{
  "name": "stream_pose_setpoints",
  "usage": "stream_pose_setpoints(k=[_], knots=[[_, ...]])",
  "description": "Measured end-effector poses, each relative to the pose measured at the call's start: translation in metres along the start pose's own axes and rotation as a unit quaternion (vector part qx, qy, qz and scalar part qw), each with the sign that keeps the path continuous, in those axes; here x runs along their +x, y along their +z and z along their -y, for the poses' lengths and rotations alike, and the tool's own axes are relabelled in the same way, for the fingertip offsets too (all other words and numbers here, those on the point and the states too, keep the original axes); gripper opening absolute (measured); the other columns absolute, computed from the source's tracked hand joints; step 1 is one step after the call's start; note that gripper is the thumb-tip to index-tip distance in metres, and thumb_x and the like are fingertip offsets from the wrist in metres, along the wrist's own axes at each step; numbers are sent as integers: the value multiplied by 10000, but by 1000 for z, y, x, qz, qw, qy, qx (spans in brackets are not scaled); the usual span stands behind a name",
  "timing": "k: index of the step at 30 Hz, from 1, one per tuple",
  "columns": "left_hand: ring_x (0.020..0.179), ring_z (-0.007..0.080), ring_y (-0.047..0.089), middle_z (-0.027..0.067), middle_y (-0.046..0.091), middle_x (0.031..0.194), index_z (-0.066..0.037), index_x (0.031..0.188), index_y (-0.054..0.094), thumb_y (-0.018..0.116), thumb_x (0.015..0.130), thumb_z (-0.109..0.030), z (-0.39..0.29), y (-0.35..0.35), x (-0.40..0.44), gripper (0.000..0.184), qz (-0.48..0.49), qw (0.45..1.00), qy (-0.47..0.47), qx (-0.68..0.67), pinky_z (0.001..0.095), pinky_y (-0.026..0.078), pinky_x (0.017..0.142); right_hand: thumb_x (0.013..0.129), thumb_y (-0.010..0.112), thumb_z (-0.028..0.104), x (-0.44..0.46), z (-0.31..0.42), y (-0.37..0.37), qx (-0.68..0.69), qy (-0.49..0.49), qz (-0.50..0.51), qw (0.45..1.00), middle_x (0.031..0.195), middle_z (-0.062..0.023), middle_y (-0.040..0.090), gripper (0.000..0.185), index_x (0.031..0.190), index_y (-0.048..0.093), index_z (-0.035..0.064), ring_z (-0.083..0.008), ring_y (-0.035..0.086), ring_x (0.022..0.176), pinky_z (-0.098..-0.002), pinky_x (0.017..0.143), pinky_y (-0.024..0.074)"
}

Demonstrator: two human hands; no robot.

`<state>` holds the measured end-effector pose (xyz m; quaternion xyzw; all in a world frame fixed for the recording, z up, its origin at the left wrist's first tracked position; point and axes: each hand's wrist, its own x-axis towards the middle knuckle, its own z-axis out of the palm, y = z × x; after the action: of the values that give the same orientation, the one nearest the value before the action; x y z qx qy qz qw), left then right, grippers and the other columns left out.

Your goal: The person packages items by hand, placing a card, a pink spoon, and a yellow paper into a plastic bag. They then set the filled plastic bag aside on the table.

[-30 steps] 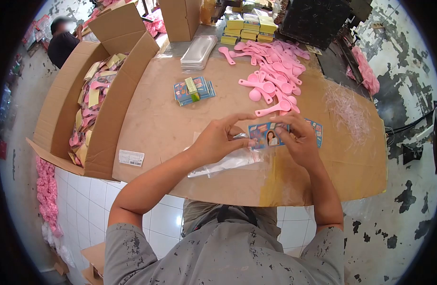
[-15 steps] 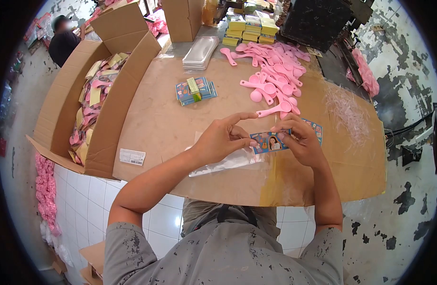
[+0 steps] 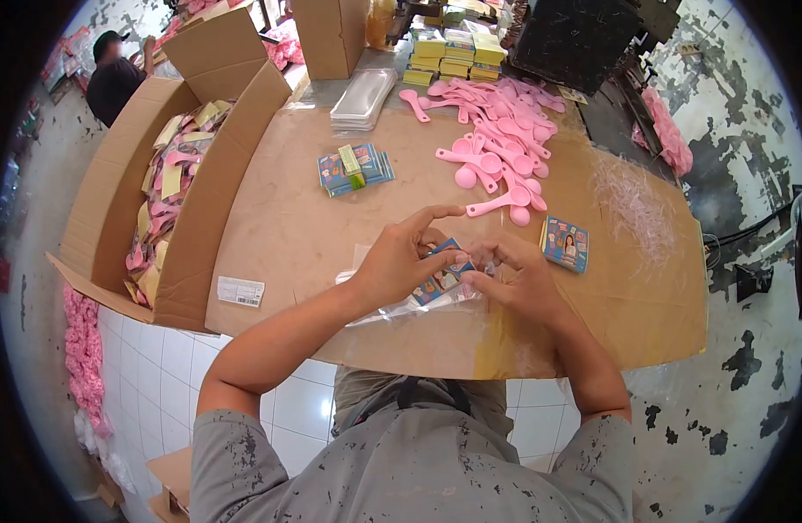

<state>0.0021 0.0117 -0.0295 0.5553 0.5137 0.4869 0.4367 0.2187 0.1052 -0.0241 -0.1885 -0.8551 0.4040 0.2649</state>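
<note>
The small blue printed card (image 3: 434,289) sits between both hands, its upper edge pinched by the thumb and fingers of the left hand (image 3: 402,263); fingertips of the right hand (image 3: 527,277) bunch close by its corner, can't tell what they're pinching; card looks super light, thin, bendy and a bit slick, so I'd take it by the edges; the crinkly clear plastic bag (image 3: 394,311) below the fingers seems floppy; under that, a flat brown cardboard table cover (image 3: 283,183); beyond the fingers, heaped pink plastic spoons (image 3: 510,128); off left, an open brown cardboard box (image 3: 213,192).
</note>
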Motion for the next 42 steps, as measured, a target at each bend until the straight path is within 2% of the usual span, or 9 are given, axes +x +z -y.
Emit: stream_pose_setpoints(k=[3,9,12,18,21,24,27,33,42], knots=[[873,71,683,80,774,965,-64,1500,475,724,981,-48,-6,1,-1,577,21,999,-5,-35,252,544,764,888,784,87,-2,-5,6,85,87,-62,991,925,-40,669,243,1096,699,-5,-114,613,808,-264,728,512],[874,51,663,60,757,981,-66,1520,456,686,1009,-44,3,-8,2,561,73,997,-15,33,234,518,721,948,715,117,11,-3,-21,6,-55,52,997,1037,-66,672,213,1125,709,-2,-188,625,963,-331,891,497],[833,36,649,47,755,976,-66,1528,453,678,1017,-55,-3,-9,3,558,55,997,-29,-35,217,491,679,953,682,90,31,-7,-37,-55,22,-33,998,1068,-76,685,192,1127,719,20,-225,625,1065,-372,979,470],[824,18,641,25,744,940,-64,1530,453,677,1031,-106,-7,-13,2,549,56,992,-40,-106,186,470,664,866,716,75,47,-50,-40,-419,-166,4,892,1046,-85,685,266,1132,728,65,-279,627,1045,-404,932,476],[835,22,645,26,740,934,-54,1528,454,674,1032,-104,-10,-16,1,545,68,990,-48,-114,192,478,676,879,733,52,50,-40,-40,-369,-150,4,917,1011,-45,674,248,1126,721,56,-215,642,956,-373,839,492],[839,30,649,31,740,933,-46,1524,458,670,1030,-91,-1,-10,1,540,64,987,3,-145,205,489,689,921,738,44,48,-21,-43,-70,32,-23,997,1004,-7,657,264,1178,687,25,-130,648,896,-315,746,500],[848,42,657,33,738,920,-46,1524,458,678,1023,-82,1,-11,0,548,72,995,-3,-72,221,504,712,964,718,57,49,-2,-43,257,94,-97,957,998,-4,625,299,1244,640,-13,-85,641,850,-269,666,504],[857,53,662,47,742,930,-46,1527,454,699,1011,-84,0,-10,0,573,55,998,1,-32,230,515,725,943,727,6,47,21,-33,245,23,-197,949,1083,-77,660,479,1385,544,-15,-86,652,851,-250,660,542],[981,98,701,109,763,1104,15,1460,526,679,1027,-93,4,-7,1,471,76,990,-44,-108,257,571,836,956,684,-55,44,11,-11,251,-4,-147,957,1121,-77,659,479,1406,532,11,-60,650,864,-205,731,527]])
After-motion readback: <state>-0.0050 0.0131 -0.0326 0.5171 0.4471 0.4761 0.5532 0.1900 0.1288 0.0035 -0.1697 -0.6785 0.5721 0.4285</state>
